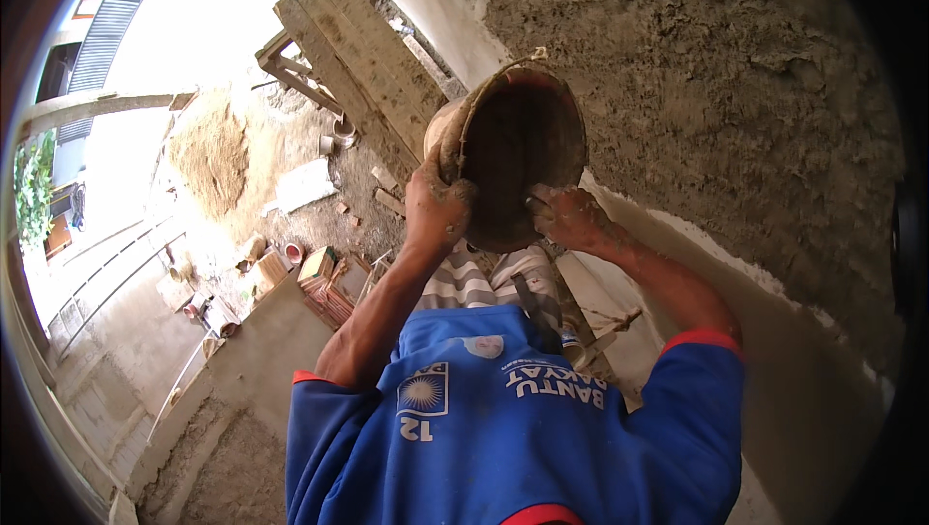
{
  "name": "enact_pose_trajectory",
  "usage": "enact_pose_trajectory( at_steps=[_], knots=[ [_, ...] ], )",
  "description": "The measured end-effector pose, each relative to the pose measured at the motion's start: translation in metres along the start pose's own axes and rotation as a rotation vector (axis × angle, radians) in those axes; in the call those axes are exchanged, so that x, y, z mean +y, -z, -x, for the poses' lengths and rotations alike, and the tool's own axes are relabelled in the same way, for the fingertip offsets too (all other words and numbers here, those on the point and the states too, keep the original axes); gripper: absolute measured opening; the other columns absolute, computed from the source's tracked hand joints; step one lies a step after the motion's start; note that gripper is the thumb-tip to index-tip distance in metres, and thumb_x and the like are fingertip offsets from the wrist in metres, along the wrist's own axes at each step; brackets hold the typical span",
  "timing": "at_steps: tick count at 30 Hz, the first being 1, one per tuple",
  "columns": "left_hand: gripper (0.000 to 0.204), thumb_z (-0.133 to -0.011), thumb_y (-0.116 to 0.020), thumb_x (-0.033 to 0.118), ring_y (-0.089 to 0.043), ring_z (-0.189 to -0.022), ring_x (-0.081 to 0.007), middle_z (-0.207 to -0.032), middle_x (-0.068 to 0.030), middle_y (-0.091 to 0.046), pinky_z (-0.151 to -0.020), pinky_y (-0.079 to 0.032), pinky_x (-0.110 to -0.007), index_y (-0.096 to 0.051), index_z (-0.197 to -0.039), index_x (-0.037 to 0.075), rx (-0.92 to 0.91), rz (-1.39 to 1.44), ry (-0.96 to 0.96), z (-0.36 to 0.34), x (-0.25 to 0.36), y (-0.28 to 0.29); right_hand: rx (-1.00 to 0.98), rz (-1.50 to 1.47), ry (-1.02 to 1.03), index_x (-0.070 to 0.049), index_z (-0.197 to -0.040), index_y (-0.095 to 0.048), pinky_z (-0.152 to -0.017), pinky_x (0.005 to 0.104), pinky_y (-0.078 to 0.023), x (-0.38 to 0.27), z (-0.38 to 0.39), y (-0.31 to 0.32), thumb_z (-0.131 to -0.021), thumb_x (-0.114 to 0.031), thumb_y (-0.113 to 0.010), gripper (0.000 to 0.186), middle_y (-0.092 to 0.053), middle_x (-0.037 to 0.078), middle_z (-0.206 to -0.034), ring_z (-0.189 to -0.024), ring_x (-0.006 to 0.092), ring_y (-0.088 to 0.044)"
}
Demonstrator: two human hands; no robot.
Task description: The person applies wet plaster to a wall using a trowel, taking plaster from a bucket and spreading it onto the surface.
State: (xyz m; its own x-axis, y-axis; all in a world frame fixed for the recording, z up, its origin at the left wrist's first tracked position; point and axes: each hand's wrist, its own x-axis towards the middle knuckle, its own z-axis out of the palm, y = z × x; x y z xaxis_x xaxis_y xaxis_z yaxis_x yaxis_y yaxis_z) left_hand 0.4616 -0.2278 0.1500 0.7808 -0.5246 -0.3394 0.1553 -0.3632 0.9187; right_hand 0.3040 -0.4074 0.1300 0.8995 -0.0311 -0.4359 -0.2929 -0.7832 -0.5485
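Observation:
A mud-caked bucket [523, 138] is tipped on its side in front of my chest, its dark mouth turned toward me. Grey-brown residue coats its inner wall, and its depth is in shadow. My left hand [437, 206] is closed round the left side of the rim, thumb toward the inside. At the lower right of the rim, my right hand [573, 218] is closed on the edge, with its fingertips reaching into the mouth. Wet mortar smears both hands.
Rough wooden planks [363, 60] form a scaffold platform ahead. Rough, freshly coated plaster covers the wall [697, 70] close on my right. Lower down at left lie a sand heap [208, 152], stacked tiles [317, 269] and a half-height wall [227, 370].

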Motion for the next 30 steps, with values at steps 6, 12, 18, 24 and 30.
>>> enact_pose_trajectory(
  at_steps=[6, 12, 18, 24, 30],
  knots=[
    [0.056, -0.073, -0.055, -0.004, -0.065, -0.097, -0.0217, -0.109, -0.0106, -0.069, -0.089, -0.050, -0.033, -0.056, -0.129, -0.001, -0.042, 0.340, 0.094, 0.004, 0.020, 0.010, 0.096, -0.085, -0.145, -0.007, -0.113, -0.059, -0.075, 0.0520, -0.053, 0.002, 0.029, 0.019, -0.083, -0.026, -0.065, 0.036, -0.067, 0.025, -0.089, -0.088, 0.0435, -0.066],
    [0.058, -0.073, -0.053, -0.011, -0.065, -0.096, -0.0192, -0.112, -0.0094, -0.067, -0.086, -0.053, -0.030, -0.054, -0.130, -0.002, 0.036, 0.494, 0.172, 0.003, 0.033, 0.016, 0.200, 0.064, -0.160, -0.005, -0.119, -0.058, -0.076, 0.0495, -0.054, 0.002, 0.034, 0.044, -0.082, -0.021, -0.068, 0.042, -0.068, 0.024, -0.090, -0.085, 0.0421, -0.066],
    [0.055, -0.073, -0.052, -0.010, -0.065, -0.090, -0.0183, -0.107, -0.0082, -0.067, -0.083, -0.053, -0.029, -0.055, -0.128, -0.001, 0.083, 0.485, 0.191, -0.001, 0.018, 0.026, 0.120, -0.065, -0.184, -0.003, -0.112, -0.057, -0.074, 0.0496, -0.053, -0.046, 0.039, 0.112, -0.083, -0.019, -0.067, 0.035, -0.067, 0.025, -0.088, -0.084, 0.0434, -0.066],
    [0.043, -0.083, -0.061, 0.004, -0.064, -0.091, -0.0171, -0.109, -0.0082, -0.067, -0.083, -0.052, -0.030, -0.055, -0.126, -0.002, 0.191, 0.410, 0.200, -0.001, -0.002, 0.060, 0.151, -0.138, 0.182, -0.002, -0.114, -0.058, -0.070, 0.0414, -0.053, -0.100, 0.049, 0.189, -0.077, -0.017, -0.076, 0.044, -0.067, 0.016, -0.083, -0.076, 0.0358, -0.067],
    [0.056, -0.080, -0.060, 0.009, -0.063, -0.097, -0.0197, -0.115, -0.0120, -0.063, -0.086, -0.053, -0.031, -0.050, -0.134, -0.001, 0.243, 0.421, 0.102, 0.001, -0.012, 0.081, 0.006, -0.537, -0.173, -0.001, -0.123, -0.060, -0.071, 0.0338, -0.057, -0.061, 0.041, 0.224, -0.084, -0.023, -0.072, 0.046, -0.067, 0.012, -0.101, -0.081, 0.0200, -0.068]
  ],
)
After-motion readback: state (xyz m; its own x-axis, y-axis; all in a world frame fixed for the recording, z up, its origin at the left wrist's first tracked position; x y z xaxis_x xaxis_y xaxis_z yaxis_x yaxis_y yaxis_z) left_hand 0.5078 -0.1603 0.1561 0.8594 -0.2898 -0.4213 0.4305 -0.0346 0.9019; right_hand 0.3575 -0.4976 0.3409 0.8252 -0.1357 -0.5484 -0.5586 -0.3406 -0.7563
